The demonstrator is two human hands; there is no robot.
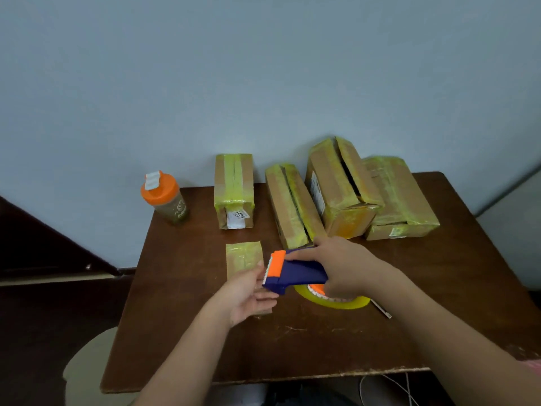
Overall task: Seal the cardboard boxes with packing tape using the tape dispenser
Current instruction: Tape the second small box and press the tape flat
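Observation:
My right hand grips a blue and orange tape dispenser with a yellowish tape roll, held just above the table. My left hand is at the dispenser's toothed front end, fingers relaxed, over a small flat taped box. Whether it pinches the tape end I cannot tell. Behind stand a taped box with a white label, a long box with its flaps ajar, a taller box open along its top seam and a taped box at the right.
A shaker bottle with an orange lid stands at the brown table's back left corner. A thin pen-like tool lies right of the tape roll. The wall is directly behind the boxes. A cable hangs below the table's front edge.

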